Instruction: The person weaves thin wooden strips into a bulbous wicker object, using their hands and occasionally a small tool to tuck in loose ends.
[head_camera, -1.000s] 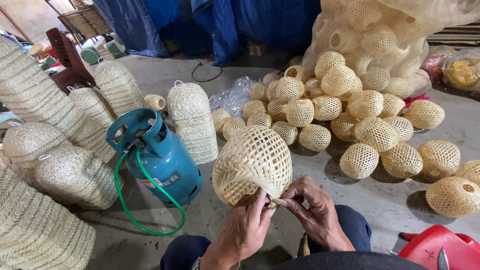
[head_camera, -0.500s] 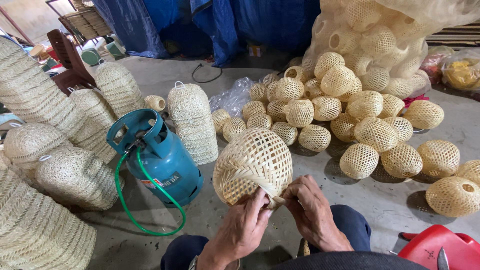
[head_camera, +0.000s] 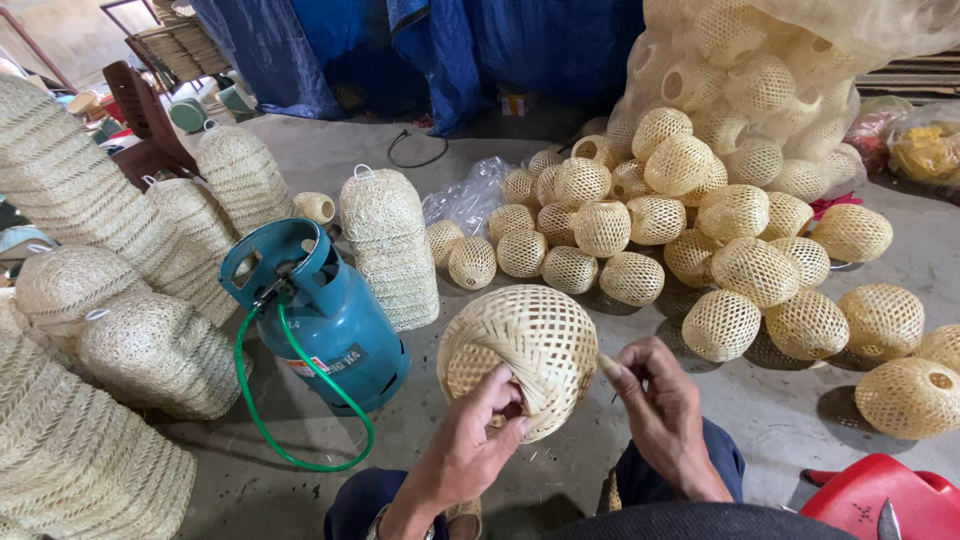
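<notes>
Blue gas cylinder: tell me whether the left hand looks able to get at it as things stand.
Probably yes. The gas cylinder stands just left of the left hand with bare floor between, but that hand holds the woven ball and would need to let go.

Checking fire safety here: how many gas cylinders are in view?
1: a teal metal gas cylinder with a green hose, standing on the floor left of the round woven bamboo ball. Others may be hidden behind stacks.

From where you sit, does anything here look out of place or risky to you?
The teal gas cylinder leans tilted on the floor, its green hose looping loose, with stacked woven shades crowding it. The woven ball in the left hand and right hand looks intact.
</notes>
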